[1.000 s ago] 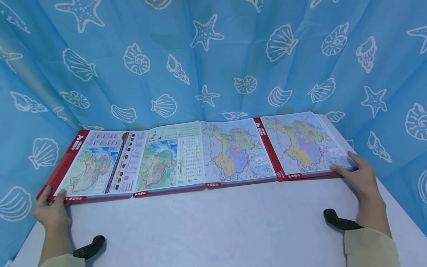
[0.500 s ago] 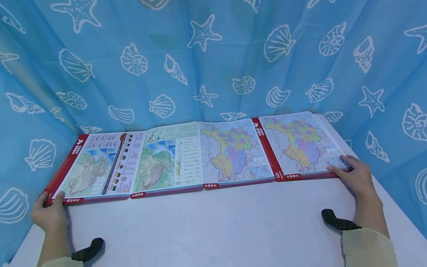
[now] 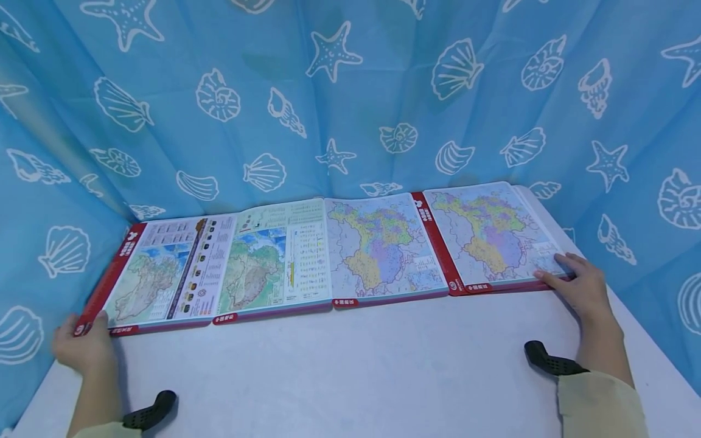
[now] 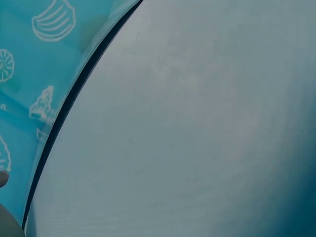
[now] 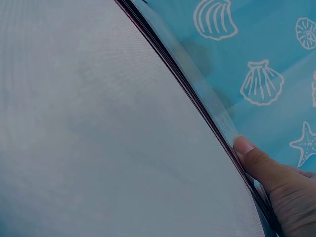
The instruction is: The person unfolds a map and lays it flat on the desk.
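Map booklets with red borders and tabs lie face up, end to end. Page edges show in layers of pink and pale blue along the front. At the near left corner, my left hand [image 3: 87, 344] grips the leftmost map page [image 3: 150, 274] by its red border, thumb on top and fingers around the outer edge. Across the row, my right hand [image 3: 583, 289] holds the near right corner of the rightmost map page [image 3: 484, 231], with the thumb over its front edge. The right wrist view shows the right thumb [image 5: 256, 158] against the dark layered edge.
The booklets rest on a white table [image 3: 350, 365], near its back edge. Behind it hangs a blue curtain [image 3: 372, 103] with white shells and starfish, close to the booklets' far edge. Black curved pieces [image 3: 550, 359] are worn at both wrists.
The left end of the row has shifted slightly toward me and to the right with my left hand. The round logo at its corner now shows. My right fingers have slid a little inward.
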Demonstrator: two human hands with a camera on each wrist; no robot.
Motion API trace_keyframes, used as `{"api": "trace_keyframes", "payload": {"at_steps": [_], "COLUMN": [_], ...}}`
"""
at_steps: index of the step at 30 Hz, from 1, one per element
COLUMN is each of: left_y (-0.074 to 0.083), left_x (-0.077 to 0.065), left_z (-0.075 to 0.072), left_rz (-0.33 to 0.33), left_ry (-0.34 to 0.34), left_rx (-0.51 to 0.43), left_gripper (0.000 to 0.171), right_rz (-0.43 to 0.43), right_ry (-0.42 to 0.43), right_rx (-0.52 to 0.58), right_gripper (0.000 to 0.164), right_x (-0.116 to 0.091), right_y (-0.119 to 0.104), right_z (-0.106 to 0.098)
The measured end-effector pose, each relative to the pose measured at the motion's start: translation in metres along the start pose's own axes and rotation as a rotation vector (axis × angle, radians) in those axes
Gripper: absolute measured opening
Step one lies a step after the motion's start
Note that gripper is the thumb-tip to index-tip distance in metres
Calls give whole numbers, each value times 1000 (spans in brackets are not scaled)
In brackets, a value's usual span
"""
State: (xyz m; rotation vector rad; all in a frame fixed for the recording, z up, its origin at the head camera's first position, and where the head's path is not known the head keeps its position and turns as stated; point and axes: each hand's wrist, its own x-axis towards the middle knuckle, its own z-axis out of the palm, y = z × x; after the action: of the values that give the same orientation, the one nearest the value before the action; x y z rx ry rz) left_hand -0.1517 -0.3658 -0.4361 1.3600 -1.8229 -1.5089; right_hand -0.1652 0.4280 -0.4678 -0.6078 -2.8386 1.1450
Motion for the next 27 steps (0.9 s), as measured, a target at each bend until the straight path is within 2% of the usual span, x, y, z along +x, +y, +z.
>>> {"api": "trace_keyframes", "payload": {"at_steps": [5,10,17,27], "left_y": [3,10,16,25], "left_x": [-11,-15,-25,-54], "left_z": [3,9,18,28], "left_rz": [20,75,118,226], "left_ry": [-28,-61,-116,-202], "left_rx": [-30,-29,-65,39], "left_gripper": [78,90,96,95], "right_rz": [-6,-12,-2,-3], "right_ry": [3,11,13,16], "right_rx": [-14,-36,-24,-20], "right_gripper": [93,92,91,91], "right_x": [0,0,-1,-1], "right_y": [0,0,-1,0], "right_z": [1,0,0,0]}}
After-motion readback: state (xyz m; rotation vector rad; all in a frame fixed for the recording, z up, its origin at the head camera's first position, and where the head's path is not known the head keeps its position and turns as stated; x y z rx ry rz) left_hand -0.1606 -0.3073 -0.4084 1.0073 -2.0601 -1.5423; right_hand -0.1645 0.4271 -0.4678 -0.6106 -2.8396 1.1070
